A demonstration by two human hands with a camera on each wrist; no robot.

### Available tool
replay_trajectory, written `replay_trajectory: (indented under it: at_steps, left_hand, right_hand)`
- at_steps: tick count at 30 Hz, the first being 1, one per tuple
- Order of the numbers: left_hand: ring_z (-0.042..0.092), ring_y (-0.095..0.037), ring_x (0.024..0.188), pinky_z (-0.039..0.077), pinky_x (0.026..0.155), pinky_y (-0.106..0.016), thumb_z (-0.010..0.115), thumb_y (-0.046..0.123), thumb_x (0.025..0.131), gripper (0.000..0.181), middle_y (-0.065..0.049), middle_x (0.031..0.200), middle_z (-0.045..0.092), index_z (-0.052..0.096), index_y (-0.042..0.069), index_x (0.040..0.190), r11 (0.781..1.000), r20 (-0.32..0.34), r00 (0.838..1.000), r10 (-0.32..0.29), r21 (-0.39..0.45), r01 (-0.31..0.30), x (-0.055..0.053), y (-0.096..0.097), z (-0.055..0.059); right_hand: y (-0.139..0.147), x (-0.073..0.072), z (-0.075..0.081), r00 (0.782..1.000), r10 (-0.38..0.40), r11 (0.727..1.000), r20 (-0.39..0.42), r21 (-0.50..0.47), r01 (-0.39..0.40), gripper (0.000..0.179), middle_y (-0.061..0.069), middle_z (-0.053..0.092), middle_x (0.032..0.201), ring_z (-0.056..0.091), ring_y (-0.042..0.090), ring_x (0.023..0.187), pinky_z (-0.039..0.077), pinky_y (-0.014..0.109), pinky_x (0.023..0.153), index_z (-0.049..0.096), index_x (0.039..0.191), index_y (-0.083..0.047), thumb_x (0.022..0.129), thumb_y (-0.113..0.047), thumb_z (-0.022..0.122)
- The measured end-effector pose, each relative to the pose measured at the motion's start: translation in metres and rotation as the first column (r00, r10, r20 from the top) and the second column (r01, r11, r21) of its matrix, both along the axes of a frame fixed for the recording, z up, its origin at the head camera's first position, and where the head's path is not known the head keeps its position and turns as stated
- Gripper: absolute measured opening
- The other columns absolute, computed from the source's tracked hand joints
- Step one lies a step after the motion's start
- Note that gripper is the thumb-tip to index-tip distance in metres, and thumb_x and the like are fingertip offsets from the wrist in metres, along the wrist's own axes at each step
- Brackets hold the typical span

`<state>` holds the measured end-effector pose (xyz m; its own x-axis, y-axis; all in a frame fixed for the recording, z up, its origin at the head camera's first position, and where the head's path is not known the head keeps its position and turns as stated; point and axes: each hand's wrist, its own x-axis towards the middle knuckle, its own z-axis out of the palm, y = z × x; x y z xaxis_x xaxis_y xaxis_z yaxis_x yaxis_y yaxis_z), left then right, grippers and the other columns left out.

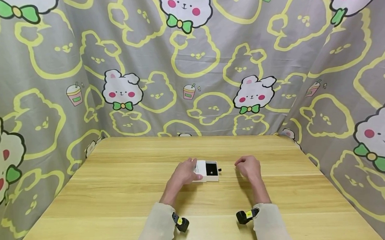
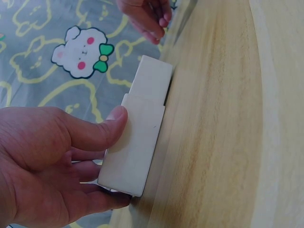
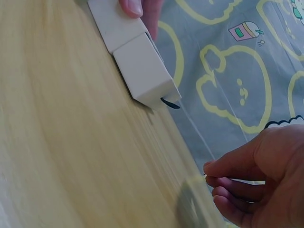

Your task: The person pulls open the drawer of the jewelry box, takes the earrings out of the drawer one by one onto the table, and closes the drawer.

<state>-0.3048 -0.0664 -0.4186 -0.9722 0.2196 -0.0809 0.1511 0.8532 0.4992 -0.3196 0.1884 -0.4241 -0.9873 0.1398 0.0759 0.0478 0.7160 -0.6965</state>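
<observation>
Patterned curtain (image 1: 196, 66) (cartoon rabbits, drinks cups) wraps behind the far edge and both sides of the worktop (image 1: 127, 206), wood grain, near edge out of frame. Two light sleeves (image 1: 157, 226) reach in over it from the near side.

Left hand (image 1: 183, 172): fingers clamped on the left end of the white box (image 1: 201, 167), thumb on its near side, others round the far side and end. Right hand (image 1: 250, 168): just above the worktop, right of box, apart from it. Fingers curled, thumb and index tips together; dark speck at the tips in the right wrist view, can't tell if anything's held.

Box is on the worktop, about midway between left and right edges, closer to far edge than near. Its drawer (image 1: 213, 178) is partly out of the cover, toward the right edge.

Black wrist cameras (image 1: 182, 224), one per arm, yellow label on each. Inside the drawer: black insert (image 1: 211, 168). Black pull tab (image 1: 220, 170) at drawer's right end. Smallest: pale star-shaped piece (image 1: 211, 172) on the insert.
</observation>
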Motion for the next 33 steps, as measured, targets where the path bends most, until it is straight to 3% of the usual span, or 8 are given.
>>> replay_trajectory:
  at_steps: [5, 13, 21, 29, 33]
  left_hand:
    - [0.036, -0.049, 0.145, 0.032, 0.12, -0.055, 0.075, 0.033, 0.091, 0.082, -0.023, 0.162, 0.034, 0.036, 0.004, 0.157, 1.0, -0.002, 1.0, -0.001, -0.009, 0.001, 0.0, 0.0, 0.0]
    - [0.036, -0.049, 0.145, 0.032, 0.12, -0.056, 0.075, 0.033, 0.091, 0.083, -0.023, 0.162, 0.033, 0.036, 0.003, 0.157, 1.0, -0.001, 1.0, -0.007, -0.006, 0.007, -0.001, -0.001, 0.0]
    - [0.039, -0.051, 0.142, 0.034, 0.119, -0.056, 0.076, 0.034, 0.091, 0.081, -0.024, 0.16, 0.037, 0.039, 0.003, 0.155, 1.0, -0.019, 1.0, -0.011, -0.007, 0.011, -0.001, -0.002, 0.0]
    - [0.038, -0.05, 0.143, 0.034, 0.119, -0.056, 0.076, 0.033, 0.091, 0.081, -0.024, 0.16, 0.036, 0.039, 0.003, 0.155, 1.0, -0.019, 1.0, -0.012, -0.005, 0.012, 0.0, -0.001, 0.001]
    - [0.039, -0.05, 0.143, 0.034, 0.119, -0.056, 0.076, 0.033, 0.091, 0.08, -0.025, 0.16, 0.036, 0.039, 0.002, 0.155, 1.0, -0.019, 1.0, -0.016, -0.012, 0.016, 0.0, -0.001, 0.0]
  right_hand:
    - [0.003, 0.0, -0.001, 1.0, -0.014, 1.0, 0.009, -0.003, 0.014, 0.021, 0.021, 0.074, 0.108, 0.064, 0.041, 0.107, 0.052, 0.045, 0.084, 0.079, 0.093, -0.001, 0.084, -0.005, 0.06]
    - [0.006, -0.001, -0.005, 0.999, -0.031, 0.999, 0.042, -0.008, 0.031, 0.016, 0.016, 0.075, 0.099, 0.063, 0.035, 0.097, 0.046, 0.032, 0.069, 0.078, 0.091, -0.002, 0.086, -0.009, 0.065]
    - [0.009, -0.003, -0.01, 0.998, -0.03, 0.999, 0.056, -0.016, 0.031, 0.015, 0.019, 0.074, 0.104, 0.062, 0.042, 0.107, 0.05, 0.048, 0.089, 0.078, 0.091, -0.003, 0.085, -0.01, 0.066]
    - [0.012, -0.003, -0.007, 0.998, -0.021, 1.0, 0.055, 0.003, 0.021, 0.015, 0.019, 0.074, 0.103, 0.063, 0.041, 0.105, 0.051, 0.047, 0.086, 0.078, 0.091, -0.002, 0.085, -0.01, 0.068]
    - [0.013, -0.003, -0.008, 0.998, -0.014, 1.0, 0.058, 0.019, 0.013, 0.015, 0.019, 0.074, 0.103, 0.062, 0.044, 0.107, 0.05, 0.05, 0.09, 0.078, 0.09, -0.003, 0.084, -0.01, 0.067]
